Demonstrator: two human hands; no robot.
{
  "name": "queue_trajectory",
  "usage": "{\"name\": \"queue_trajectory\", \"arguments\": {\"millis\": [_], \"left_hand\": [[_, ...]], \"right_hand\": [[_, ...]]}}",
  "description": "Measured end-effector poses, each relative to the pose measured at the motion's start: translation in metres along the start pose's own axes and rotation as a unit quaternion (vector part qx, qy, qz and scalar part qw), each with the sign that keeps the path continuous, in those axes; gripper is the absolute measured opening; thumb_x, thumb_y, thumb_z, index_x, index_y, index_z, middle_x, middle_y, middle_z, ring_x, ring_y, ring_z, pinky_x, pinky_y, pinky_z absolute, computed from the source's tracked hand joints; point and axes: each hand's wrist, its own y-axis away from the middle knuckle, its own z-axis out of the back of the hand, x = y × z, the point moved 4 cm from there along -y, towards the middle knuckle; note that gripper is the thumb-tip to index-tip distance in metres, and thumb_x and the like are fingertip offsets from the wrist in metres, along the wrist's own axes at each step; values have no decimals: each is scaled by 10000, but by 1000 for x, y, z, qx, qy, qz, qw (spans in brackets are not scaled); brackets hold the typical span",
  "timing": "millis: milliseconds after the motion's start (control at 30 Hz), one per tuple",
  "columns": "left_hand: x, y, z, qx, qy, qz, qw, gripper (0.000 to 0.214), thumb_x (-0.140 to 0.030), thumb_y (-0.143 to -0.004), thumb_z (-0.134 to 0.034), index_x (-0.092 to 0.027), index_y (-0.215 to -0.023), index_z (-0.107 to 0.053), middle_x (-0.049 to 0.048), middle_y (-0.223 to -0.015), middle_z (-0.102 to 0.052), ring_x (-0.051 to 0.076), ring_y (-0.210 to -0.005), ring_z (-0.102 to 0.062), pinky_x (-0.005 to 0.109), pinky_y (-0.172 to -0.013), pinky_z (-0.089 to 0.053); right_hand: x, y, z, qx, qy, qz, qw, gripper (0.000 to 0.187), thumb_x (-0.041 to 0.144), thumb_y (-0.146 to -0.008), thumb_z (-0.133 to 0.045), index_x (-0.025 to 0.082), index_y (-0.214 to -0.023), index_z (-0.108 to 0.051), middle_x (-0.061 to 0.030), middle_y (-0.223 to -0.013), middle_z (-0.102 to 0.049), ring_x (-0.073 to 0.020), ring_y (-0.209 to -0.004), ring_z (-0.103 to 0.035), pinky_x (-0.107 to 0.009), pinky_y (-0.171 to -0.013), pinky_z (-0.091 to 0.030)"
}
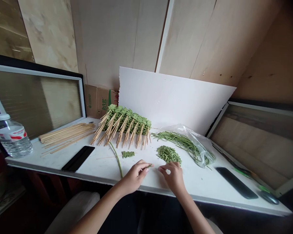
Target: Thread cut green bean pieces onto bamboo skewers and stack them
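My left hand point(136, 175) pinches a short cut green stem piece point(149, 165) between thumb and fingertips, above the front of the white table. Just to its right, my right hand point(172, 175) has thumb and forefinger pressed together; whatever may be between them is too small to make out. Beyond the right hand lies a pile of short green pieces point(168, 154). A wooden skewer threaded with a row of green pieces point(128, 154) rests behind the left hand. Beside it, one long green stem point(118, 160) hangs toward the table's front edge.
Filled skewers point(129, 122) are stacked at the back, sticks facing me. Bare skewers point(67, 135), a black phone point(78, 158) and a water bottle point(13, 138) stand left. A plastic bag of long stems point(185, 143), a black slab point(236, 182) and a mouse point(270, 197) lie right.
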Motion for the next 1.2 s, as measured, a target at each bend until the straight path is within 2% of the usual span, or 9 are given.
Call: {"name": "queue_trajectory", "arguments": {"millis": [167, 267, 367, 467, 567, 833, 933, 1100, 1200], "left_hand": [[8, -2, -4, -22, -22, -13, 999, 369, -387, -1007, -558, -224, -1305, -701, 101, -1130, -598, 173, -896, -626, 325, -856, -550], [12, -3, -6, -56, -22, -29, 998, 350, -308, -954, -644, -211, -1288, -691, 89, -1052, -642, 185, -888, -644, 341, -848, -571], [11, -2, -7, -62, -22, -37, 997, 381, -260, -931, -672, -203, -1307, -653, 80, -1012, -684, 198, -928, -664, 349, -873, -570], [10, -1, -5, -45, -40, -22, 998, 336, -305, -930, -688, -198, -1249, -691, 78, -980, -716, 199, -882, -681, 340, -838, -569], [7, 0, -1, -30, -91, -16, 995, 242, -373, -957, -655, -183, -1036, -781, 79, -878, -732, 186, -727, -660, 328, -733, -544], [-8, 3, -8, -27, -111, -64, 991, 269, -381, -986, -613, -192, -905, -787, 75, -872, -727, 199, -820, -653, 305, -760, -483], [-8, 4, -12, -3, -70, -52, 996, 327, -391, -995, -589, -175, -834, -773, 67, -798, -700, 188, -768, -641, 293, -727, -483], [0, 3, -11, 8, 8, -31, 999, 332, -365, -986, -593, -151, -783, -746, 55, -737, -662, 171, -709, -611, 285, -697, -484], [5, 1, -7, 11, 3, -11, 1000, 351, -401, -996, -577, -151, -831, -761, 64, -766, -681, 177, -728, -611, 289, -707, -481]], "right_hand": [[2, 1, 1, 17, -21, 22, 999, 326, 527, -922, -652, 254, -924, -830, -136, -923, -746, -376, -1021, -573, -542, -907, -451], [25, 0, 12, 87, -169, 19, 982, 447, 555, -1017, -476, 246, -1108, -785, -116, -1035, -754, -309, -1007, -630, -449, -871, -503], [46, 1, 18, 157, -246, 17, 956, 389, 558, -979, -577, 244, -1093, -777, -85, -982, -760, -245, -871, -662, -341, -728, -503], [53, 2, 25, 134, -235, 26, 962, 305, 523, -941, -658, 245, -936, -783, -62, -895, -751, -217, -783, -632, -325, -686, -480], [52, 2, 29, 112, -226, 23, 967, 274, 489, -965, -632, 251, -946, -769, -59, -932, -748, -216, -804, -627, -340, -723, -492], [66, 8, 28, 112, -232, 68, 964, 203, 435, -941, -679, 250, -878, -734, -55, -858, -695, -244, -877, -585, -367, -786, -464], [69, 11, 22, 110, -293, 60, 948, 222, 436, -911, -714, 243, -801, -717, -49, -807, -666, -247, -885, -576, -375, -827, -460], [70, 13, 13, 144, -440, 17, 886, 331, 536, -866, -734, 229, -755, -685, -43, -789, -635, -221, -773, -596, -360, -756, -492], [54, 6, 18, 98, -388, -5, 916, 307, 535, -851, -751, 231, -802, -756, -70, -825, -687, -245, -812, -610, -365, -744, -487]]}}
